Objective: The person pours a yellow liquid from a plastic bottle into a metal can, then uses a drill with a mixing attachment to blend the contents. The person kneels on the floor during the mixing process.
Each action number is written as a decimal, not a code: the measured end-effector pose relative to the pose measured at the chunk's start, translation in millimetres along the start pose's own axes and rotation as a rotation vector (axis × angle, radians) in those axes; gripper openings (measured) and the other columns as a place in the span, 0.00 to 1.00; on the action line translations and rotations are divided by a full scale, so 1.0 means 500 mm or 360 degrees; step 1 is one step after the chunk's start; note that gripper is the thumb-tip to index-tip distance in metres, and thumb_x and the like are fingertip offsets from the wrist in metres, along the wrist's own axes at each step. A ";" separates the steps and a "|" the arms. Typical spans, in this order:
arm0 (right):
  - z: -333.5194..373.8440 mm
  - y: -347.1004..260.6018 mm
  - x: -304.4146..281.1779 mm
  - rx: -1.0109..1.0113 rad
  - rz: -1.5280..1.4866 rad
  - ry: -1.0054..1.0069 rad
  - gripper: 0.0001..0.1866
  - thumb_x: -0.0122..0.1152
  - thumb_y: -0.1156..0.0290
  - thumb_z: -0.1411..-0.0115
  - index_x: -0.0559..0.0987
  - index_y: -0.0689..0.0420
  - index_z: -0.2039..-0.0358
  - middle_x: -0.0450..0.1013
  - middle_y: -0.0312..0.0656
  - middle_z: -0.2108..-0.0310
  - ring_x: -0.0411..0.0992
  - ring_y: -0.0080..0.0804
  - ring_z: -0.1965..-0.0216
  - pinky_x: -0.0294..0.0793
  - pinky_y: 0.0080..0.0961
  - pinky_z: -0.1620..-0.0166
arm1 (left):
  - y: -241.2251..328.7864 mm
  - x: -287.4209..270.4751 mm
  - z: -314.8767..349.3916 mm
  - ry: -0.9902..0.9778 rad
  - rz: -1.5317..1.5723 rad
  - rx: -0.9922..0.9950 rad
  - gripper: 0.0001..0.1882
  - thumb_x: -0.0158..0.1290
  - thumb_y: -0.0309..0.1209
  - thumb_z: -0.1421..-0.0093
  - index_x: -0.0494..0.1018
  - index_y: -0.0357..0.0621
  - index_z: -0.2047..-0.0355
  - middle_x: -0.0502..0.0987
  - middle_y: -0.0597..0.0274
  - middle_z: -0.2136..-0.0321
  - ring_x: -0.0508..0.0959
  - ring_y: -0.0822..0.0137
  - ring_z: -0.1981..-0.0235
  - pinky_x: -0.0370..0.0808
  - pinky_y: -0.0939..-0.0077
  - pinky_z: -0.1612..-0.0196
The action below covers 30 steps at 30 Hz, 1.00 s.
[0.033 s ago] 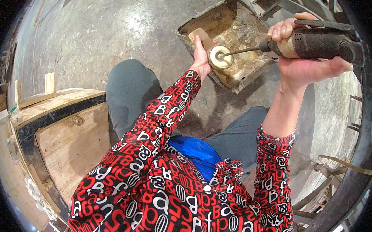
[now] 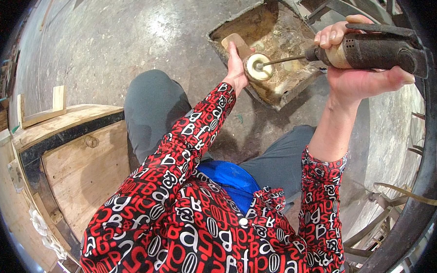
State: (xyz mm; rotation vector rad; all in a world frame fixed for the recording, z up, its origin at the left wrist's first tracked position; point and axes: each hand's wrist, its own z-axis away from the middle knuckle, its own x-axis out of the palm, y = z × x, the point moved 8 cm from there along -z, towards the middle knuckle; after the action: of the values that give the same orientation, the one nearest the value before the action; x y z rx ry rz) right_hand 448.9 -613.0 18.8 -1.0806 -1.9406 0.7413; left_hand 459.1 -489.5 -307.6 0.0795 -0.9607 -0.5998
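Note:
My right hand (image 2: pixel 350 80) is wrapped round a dark, worn handheld power drill (image 2: pixel 376 51) with a lever along its top. From its chuck a thin metal rod (image 2: pixel 285 60) runs left into a small round cup (image 2: pixel 267 76) of creamy white stuff, where the rod's tip is hidden. Beside the cup, my left hand (image 2: pixel 237 71) closes on its near left side; most of the fingers are out of sight behind it. A flat tan piece (image 2: pixel 236 43) shows by the thumb; whether it is joined to the cup I cannot tell.
Beneath the cup, a crusted square tray (image 2: pixel 243 20) sits on the grey concrete floor (image 2: pixel 135 40). A wooden cabinet (image 2: pixel 85 165) with a round knob stands at left, near my knee. Dark metal framing (image 2: pixel 420 213) curves along the right side.

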 end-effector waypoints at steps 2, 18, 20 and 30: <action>-0.001 -0.001 0.002 -0.0009 0.0001 -0.0006 0.58 0.30 0.15 0.66 0.71 0.63 0.61 0.66 0.45 0.80 0.66 0.34 0.77 0.66 0.32 0.69 | 0.004 -0.005 -0.005 -0.0022 -0.0005 0.0030 0.41 0.32 0.67 0.45 0.64 0.37 0.54 0.72 0.54 0.64 0.74 0.58 0.64 0.73 0.58 0.58; -0.002 -0.007 0.004 0.0015 -0.0041 -0.0019 0.60 0.30 0.14 0.68 0.71 0.63 0.61 0.66 0.45 0.80 0.66 0.35 0.77 0.65 0.31 0.70 | 0.009 0.000 0.004 0.0031 -0.0035 0.0042 0.42 0.30 0.67 0.45 0.67 0.36 0.61 0.73 0.54 0.68 0.75 0.57 0.67 0.73 0.59 0.60; -0.002 -0.007 0.004 0.0011 -0.0038 -0.0023 0.60 0.30 0.14 0.68 0.71 0.64 0.61 0.66 0.45 0.80 0.65 0.35 0.77 0.65 0.31 0.70 | 0.011 0.002 0.005 0.0022 -0.0042 0.0048 0.42 0.29 0.67 0.45 0.67 0.36 0.62 0.74 0.53 0.68 0.75 0.57 0.66 0.73 0.58 0.59; -0.002 -0.014 0.003 -0.0014 -0.0041 -0.0064 0.60 0.29 0.14 0.67 0.71 0.64 0.60 0.67 0.45 0.80 0.66 0.35 0.77 0.66 0.32 0.69 | 0.011 0.004 0.010 0.0061 -0.0060 0.0072 0.42 0.29 0.68 0.45 0.67 0.36 0.60 0.73 0.51 0.66 0.75 0.57 0.65 0.73 0.57 0.58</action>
State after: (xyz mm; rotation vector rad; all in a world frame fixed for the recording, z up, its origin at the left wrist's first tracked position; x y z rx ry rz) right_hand 446.1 -614.6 25.3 -1.0515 -1.9898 0.7458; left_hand 458.7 -485.0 -301.4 0.1495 -0.9372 -0.6092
